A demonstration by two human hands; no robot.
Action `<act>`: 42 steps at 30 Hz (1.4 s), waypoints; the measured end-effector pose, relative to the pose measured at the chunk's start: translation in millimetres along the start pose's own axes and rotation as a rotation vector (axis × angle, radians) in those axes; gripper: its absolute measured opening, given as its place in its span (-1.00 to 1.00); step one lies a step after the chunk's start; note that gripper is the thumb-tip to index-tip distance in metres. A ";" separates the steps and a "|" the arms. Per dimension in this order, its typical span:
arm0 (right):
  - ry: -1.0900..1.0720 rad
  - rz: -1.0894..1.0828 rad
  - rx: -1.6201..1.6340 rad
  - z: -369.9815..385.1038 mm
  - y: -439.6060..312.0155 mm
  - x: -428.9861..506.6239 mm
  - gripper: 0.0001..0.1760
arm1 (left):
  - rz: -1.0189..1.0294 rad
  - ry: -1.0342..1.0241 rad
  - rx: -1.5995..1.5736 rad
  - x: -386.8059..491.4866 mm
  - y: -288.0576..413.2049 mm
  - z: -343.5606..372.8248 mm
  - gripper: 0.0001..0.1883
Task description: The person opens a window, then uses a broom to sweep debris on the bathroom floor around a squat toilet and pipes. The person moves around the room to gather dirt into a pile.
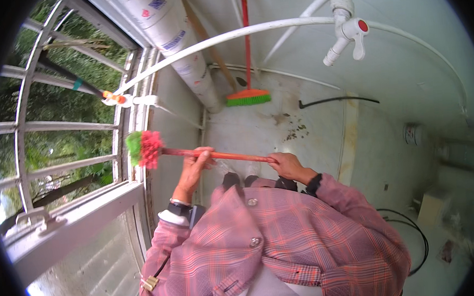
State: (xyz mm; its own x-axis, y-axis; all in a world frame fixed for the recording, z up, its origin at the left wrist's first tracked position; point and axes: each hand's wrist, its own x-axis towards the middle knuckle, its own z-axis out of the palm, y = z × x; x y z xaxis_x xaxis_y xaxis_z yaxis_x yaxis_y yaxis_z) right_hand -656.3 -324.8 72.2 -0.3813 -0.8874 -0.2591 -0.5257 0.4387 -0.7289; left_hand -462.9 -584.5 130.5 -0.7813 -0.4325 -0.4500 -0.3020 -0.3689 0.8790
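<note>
A cleaning brush with a red handle (239,156) lies nearly level across my front, gripped by both hands. My left hand (193,171) is wrapped around the handle near the head, its thumb along the shaft. At the handle's far end, my right hand (292,167) holds the tip. The bristle head (144,149), green on the outer side and pinkish red on the inner, is slightly blurred. It overlaps the inner edge of the window frame (136,125) in view; whether it touches the frame I cannot tell.
A barred window (66,126) stands on the left, with a white pipe (230,33) and tap (350,35) ahead. Beyond my feet are a thick wrapped pipe (178,50), an orange-and-green broom (248,97), scattered debris (297,131) and a black hose (336,99). A black cable (423,238) loops at right.
</note>
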 end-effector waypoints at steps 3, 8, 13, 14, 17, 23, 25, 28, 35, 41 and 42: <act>0.062 -0.052 0.043 -12.1 6.9 -18.7 -0.73 | -0.047 0.038 -0.032 -3.4 1.2 18.9 -0.69; 0.050 -0.127 0.083 -27.5 0.6 -16.4 -0.78 | -0.117 0.191 -0.113 -2.8 8.9 22.4 -0.65; 0.033 -0.172 0.191 -18.7 -17.6 0.2 -0.80 | 0.024 0.224 -0.182 -2.9 10.8 9.0 -0.65; 0.051 -0.207 0.221 -14.2 -22.3 5.2 -0.81 | 0.050 0.217 -0.178 -2.6 10.5 4.3 -0.65; -0.011 -0.190 0.160 -6.7 -35.1 18.7 -0.80 | -0.114 0.282 -0.244 -0.5 11.6 -9.7 -0.67; -0.097 -0.097 0.358 -35.9 -67.4 26.7 -0.66 | 0.034 0.259 -0.289 0.4 40.3 -21.0 -0.70; -0.170 0.024 0.569 -58.7 -83.8 24.3 -0.60 | 0.149 0.223 -0.306 14.1 63.3 -24.9 -0.70; -0.149 0.001 0.756 -95.4 -114.3 26.0 -0.61 | 0.214 0.184 -0.433 47.7 96.8 -26.5 -0.70; 0.195 -0.499 0.760 -155.2 -190.7 63.2 -0.73 | 0.241 0.136 -0.681 128.2 156.2 -34.9 -0.67; 0.314 -0.579 0.745 -150.2 -246.4 127.6 -0.77 | 0.511 0.779 0.028 132.8 157.8 -28.3 -0.63; 0.304 -0.591 0.694 -150.1 -251.8 134.3 -0.77 | 0.673 0.877 0.339 129.3 157.1 -30.3 -0.58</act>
State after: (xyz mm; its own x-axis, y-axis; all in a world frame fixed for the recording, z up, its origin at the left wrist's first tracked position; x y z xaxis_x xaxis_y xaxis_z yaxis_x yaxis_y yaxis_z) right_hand -689.3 -533.1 316.0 -0.4315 -0.8206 0.3748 -0.1657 -0.3362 -0.9271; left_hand -594.8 -723.4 205.7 -0.2321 -0.9293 0.2872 -0.2040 0.3352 0.9198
